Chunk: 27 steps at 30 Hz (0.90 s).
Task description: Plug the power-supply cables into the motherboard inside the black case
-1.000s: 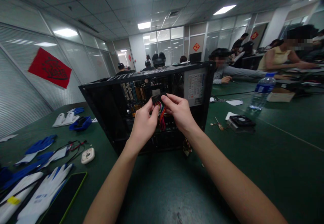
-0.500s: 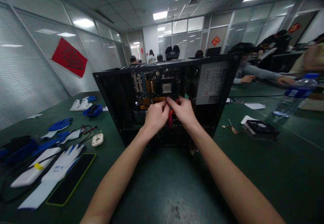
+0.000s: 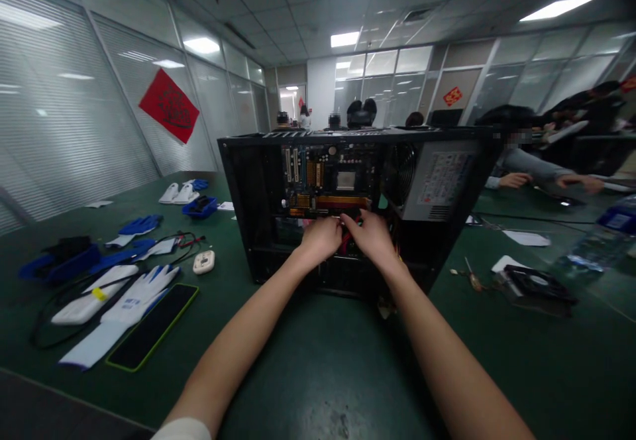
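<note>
An open black computer case (image 3: 251,218) stands in front of me, its side facing me. Inside it I see the motherboard (image 3: 325,162) with a silver square chip and orange memory slots, and the power supply (image 3: 444,181) at upper right. My left hand (image 3: 322,238) and my right hand (image 3: 371,236) reach in together at the board's lower edge, fingers closed in a pinch. Between them they grip the black power connector, now hidden behind the fingers. Its red wires (image 3: 344,246) show just below the thumbs.
To the left lie white and blue gloves (image 3: 136,301), a phone (image 3: 154,327), a white power strip (image 3: 94,294), a small white gadget (image 3: 203,262) and blue bins (image 3: 199,208). At right are a screwdriver (image 3: 473,277), a cooling fan (image 3: 536,287) and a water bottle (image 3: 596,234). A co-worker's hands (image 3: 515,180) are beyond.
Both hands have moved the connector down and deeper into the case, toward the board's lower edge. The connector was plainly visible a second ago. My view has turned to the right.
</note>
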{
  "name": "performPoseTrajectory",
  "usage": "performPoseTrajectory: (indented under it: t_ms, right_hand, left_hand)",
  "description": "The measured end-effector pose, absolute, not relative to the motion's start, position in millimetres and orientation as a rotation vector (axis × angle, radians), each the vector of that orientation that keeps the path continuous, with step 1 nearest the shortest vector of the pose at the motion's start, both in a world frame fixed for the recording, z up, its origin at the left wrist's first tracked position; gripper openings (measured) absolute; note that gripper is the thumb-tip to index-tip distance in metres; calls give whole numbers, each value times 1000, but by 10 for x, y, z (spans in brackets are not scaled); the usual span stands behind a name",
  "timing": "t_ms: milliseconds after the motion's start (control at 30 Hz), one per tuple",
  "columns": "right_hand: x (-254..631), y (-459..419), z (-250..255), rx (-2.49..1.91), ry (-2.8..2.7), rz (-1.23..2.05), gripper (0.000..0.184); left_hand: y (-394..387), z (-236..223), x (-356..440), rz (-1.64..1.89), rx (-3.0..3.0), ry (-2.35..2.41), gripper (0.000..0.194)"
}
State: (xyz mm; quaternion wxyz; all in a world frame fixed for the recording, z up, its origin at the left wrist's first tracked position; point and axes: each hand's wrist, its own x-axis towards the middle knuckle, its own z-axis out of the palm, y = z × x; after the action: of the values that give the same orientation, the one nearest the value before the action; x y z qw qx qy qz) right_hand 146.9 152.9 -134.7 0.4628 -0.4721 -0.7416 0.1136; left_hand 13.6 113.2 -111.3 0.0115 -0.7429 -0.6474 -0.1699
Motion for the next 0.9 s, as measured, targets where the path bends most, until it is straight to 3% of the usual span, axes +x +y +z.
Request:
performPoseTrajectory:
  t_ms: [233, 367, 900]
  right_hand:
    - [1458, 1572, -1385, -1114, -1737, 675, 36]
    - [1425, 1513, -1361, -1158, -1636, 934, 28]
    - [1347, 1492, -1292, -1386, -1475, 1222, 25]
  left_hand:
    - [1187, -1097, 72, -526, -2200, -2193, 39]
    - [1230, -1127, 38, -548, -2205, -2206, 38]
    - [1329, -1245, -28, -571, -2281, -2193, 34]
